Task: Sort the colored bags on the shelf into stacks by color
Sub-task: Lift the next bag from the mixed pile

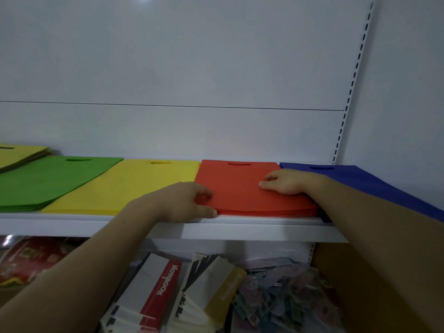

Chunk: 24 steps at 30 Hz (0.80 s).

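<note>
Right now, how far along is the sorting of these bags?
Done: green stack, yellow stack, red stack and blue stack lie side by side, one color each. In hand: left hand pinches the red stack's front corner, right hand rests on top. Left: perhaps merging the second yellow pile at far left.

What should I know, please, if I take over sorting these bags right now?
Hands: left hand grips the front left corner of the red stack; right hand rests on top of it.
Along the shelf, left to right: far yellow stack, green stack, yellow stack, red, blue stack.
Done: each stack looks single-coloured.
Left: probably square up red and merge the two yellows.
</note>
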Motion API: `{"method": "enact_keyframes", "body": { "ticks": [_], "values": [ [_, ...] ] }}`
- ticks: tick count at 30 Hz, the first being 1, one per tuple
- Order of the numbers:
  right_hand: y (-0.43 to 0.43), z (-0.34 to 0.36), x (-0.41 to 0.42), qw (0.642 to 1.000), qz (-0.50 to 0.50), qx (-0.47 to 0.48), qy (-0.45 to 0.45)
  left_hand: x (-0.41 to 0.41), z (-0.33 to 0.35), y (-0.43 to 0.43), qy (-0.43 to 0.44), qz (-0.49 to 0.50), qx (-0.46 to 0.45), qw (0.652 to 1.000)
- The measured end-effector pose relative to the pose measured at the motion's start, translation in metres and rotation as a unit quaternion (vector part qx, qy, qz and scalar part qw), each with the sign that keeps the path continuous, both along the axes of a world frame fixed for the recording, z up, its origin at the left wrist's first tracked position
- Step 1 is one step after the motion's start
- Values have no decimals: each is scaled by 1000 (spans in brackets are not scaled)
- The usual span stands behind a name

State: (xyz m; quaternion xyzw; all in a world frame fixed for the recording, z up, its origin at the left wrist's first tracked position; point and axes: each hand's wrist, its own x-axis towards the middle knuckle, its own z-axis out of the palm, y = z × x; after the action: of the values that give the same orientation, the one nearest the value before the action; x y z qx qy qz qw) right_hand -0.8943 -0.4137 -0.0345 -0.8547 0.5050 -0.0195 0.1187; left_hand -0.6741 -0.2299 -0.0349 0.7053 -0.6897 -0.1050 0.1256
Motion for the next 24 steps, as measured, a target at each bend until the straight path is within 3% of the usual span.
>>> {"method": "enact_keyframes", "body": {
  "ticks": [12, 24],
  "values": [
    [16, 34, 50, 977, 87, -117, -158, -5, 32, 16, 19, 66, -136, 988],
    [72, 44, 154, 965, 152, -110, -184, 58, 34, 97, 21, 141, -164, 976]
  ]
}}
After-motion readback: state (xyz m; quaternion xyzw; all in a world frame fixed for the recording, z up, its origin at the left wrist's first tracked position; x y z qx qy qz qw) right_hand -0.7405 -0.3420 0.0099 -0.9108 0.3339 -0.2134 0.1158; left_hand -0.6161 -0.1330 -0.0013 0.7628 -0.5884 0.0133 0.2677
